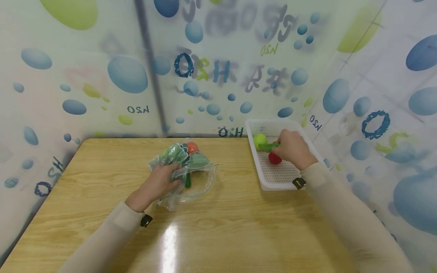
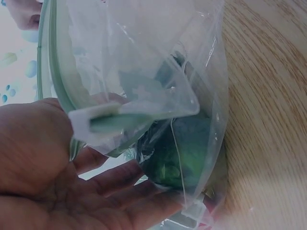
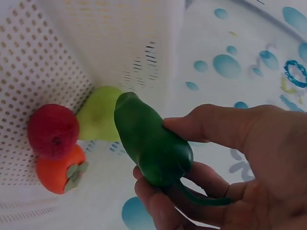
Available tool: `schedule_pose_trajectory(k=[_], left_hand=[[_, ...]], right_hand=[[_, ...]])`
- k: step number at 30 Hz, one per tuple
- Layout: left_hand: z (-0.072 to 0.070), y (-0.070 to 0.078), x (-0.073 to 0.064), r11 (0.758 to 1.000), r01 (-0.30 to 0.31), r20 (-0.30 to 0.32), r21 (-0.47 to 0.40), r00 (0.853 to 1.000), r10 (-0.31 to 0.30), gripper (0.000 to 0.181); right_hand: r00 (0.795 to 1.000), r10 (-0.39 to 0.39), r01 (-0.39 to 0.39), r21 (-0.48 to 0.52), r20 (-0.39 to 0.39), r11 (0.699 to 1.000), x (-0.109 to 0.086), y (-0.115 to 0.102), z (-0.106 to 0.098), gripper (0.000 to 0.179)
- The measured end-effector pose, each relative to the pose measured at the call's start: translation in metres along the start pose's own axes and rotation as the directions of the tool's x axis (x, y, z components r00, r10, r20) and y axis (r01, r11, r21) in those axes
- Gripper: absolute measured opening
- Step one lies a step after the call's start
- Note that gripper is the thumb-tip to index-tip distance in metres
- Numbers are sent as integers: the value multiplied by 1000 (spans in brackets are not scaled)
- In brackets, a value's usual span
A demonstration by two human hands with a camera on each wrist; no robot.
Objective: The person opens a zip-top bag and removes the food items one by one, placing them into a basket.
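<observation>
In the head view my right hand (image 1: 291, 149) is over the white basket, pinching a green pepper (image 3: 148, 139) between thumb and fingers; its curved stem points toward the palm. Beneath it in the basket are a yellow-green pear (image 3: 99, 115), a red round fruit (image 3: 53, 131) and an orange persimmon (image 3: 61, 170). My left hand (image 1: 157, 185) rests against a clear zip bag (image 1: 205, 182), its fingers spread and fairly straight under the plastic in the left wrist view. Inside the bag show a dark green item (image 2: 177, 153), leafy green pieces (image 1: 175, 153) and an orange-red item (image 1: 192, 147).
The white perforated basket (image 1: 268, 185) stands at the table's back right, close to the patterned wall (image 1: 211, 94). The bag lies left of it on the wooden table (image 1: 232, 227), with bare tabletop between the two. Another patterned wall rises on the right.
</observation>
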State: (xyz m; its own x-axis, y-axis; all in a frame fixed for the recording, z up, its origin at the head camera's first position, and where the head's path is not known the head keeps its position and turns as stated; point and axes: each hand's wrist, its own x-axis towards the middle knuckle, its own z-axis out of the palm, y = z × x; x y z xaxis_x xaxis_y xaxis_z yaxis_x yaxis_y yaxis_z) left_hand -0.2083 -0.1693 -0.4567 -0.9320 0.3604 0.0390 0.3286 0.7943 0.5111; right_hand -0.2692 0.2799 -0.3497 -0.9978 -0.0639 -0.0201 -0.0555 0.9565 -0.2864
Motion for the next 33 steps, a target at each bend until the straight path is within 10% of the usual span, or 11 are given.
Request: schedule_pose_trajectory(k=[7,20,33], left_hand=[[0,0,0,1000,10,2,-2,1000,-10,39],[0,-1,1,1000,10,9,5,1000,-10,39],[-3,2,2,1000,30,30,2,999,-30,40]], right_hand=[[991,2,-1,-9,134,1000,20,2,8,43],[955,-28,59,-97,294,994,36,-2,36,26],[961,-73,101,-93,265,991,25,-7,35,39]])
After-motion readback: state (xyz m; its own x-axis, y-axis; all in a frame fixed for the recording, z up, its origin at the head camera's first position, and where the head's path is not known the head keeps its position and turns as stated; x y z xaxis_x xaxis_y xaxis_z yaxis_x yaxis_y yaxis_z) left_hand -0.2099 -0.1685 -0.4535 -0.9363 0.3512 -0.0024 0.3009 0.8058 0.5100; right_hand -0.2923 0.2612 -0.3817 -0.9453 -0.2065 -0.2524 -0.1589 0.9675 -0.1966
